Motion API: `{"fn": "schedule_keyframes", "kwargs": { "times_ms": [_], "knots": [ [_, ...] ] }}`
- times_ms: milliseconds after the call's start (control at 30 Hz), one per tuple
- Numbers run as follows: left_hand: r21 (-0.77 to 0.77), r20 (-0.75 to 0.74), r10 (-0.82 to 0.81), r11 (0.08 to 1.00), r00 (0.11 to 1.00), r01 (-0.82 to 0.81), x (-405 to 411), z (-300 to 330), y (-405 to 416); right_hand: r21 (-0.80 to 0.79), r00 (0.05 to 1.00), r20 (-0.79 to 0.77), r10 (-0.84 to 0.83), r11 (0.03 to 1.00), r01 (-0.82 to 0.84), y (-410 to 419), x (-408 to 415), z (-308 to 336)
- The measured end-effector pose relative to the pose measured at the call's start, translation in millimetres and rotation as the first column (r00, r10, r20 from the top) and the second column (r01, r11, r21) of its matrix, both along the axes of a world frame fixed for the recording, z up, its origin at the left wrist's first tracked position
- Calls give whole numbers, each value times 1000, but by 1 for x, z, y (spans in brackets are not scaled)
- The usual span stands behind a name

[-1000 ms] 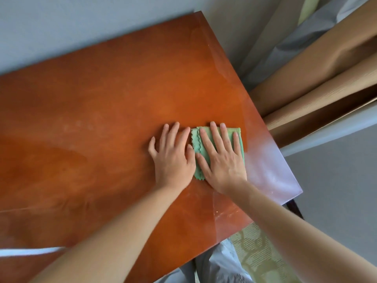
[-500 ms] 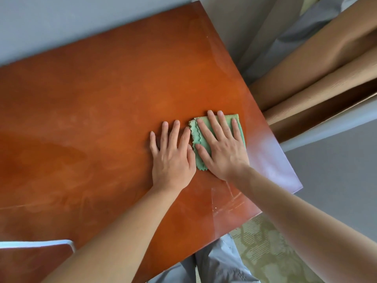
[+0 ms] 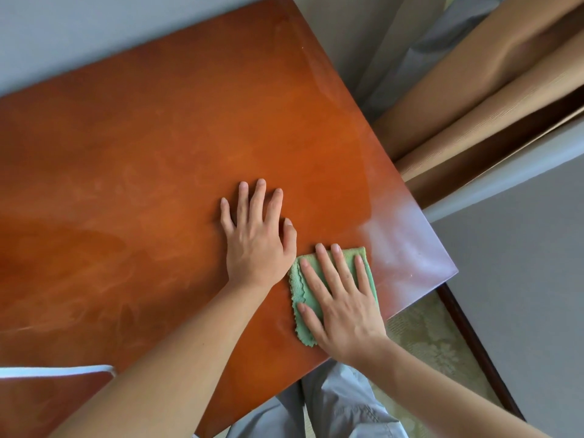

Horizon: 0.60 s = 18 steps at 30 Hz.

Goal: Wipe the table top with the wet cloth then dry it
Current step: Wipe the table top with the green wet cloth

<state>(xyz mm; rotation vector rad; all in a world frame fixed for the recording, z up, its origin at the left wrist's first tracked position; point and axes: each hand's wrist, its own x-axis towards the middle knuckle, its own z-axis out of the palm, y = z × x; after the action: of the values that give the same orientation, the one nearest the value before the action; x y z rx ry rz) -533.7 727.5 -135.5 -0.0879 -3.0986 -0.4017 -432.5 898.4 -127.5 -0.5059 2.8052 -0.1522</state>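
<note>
where the cloth (image 3: 335, 289) lay up beside the left hand's fingers half a second ago, it now sits nearer the table's front edge, drawn back toward the body under the right hand (image 3: 343, 308). right hand: flat on the cloth, palm down, fingers (image 3: 328, 270) spread moderately and pressing, not gripping. the hands no longer line up; the right has dropped below the left. left hand (image 3: 257, 241): flat on bare wood just left of the cloth, about where it was, fingers fanned a little, thumb angled toward the cloth's upper corner, holding nothing.

nearest: grey trousers (image 3: 335, 406) below the table edge, creased fabric, over a pale green patterned mat (image 3: 433, 339).

cloth: green, soft nap, folded to a rough rectangle, scalloped left edge showing past the right thumb. it lies on the table top near the right front corner.

table top (image 3: 142, 169): reddish-orange wood, glossy, rectangular with sharp corners. faint cloudy smears across the middle; a pale hazy glare on the right front corner (image 3: 407, 251). white strip (image 3: 57, 371) at lower left, nature unclear.

farther: tan curtain folds (image 3: 474, 99), ribbed weave, right of the table; grey wall (image 3: 79, 33) behind.
</note>
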Motion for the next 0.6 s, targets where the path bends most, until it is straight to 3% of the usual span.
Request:
{"fn": "schedule_keyframes", "kwargs": {
  "times_ms": [300, 600],
  "knots": [
    [30, -15, -9, 999, 1000, 10, 2, 0, -1, -29, 994, -28, -108, 994, 107, -6, -31, 0],
    [-8, 11, -21, 1000, 1000, 21, 2, 1, 0, -48, 999, -26, 22, 999, -23, -4, 28, 0]
  ]
}}
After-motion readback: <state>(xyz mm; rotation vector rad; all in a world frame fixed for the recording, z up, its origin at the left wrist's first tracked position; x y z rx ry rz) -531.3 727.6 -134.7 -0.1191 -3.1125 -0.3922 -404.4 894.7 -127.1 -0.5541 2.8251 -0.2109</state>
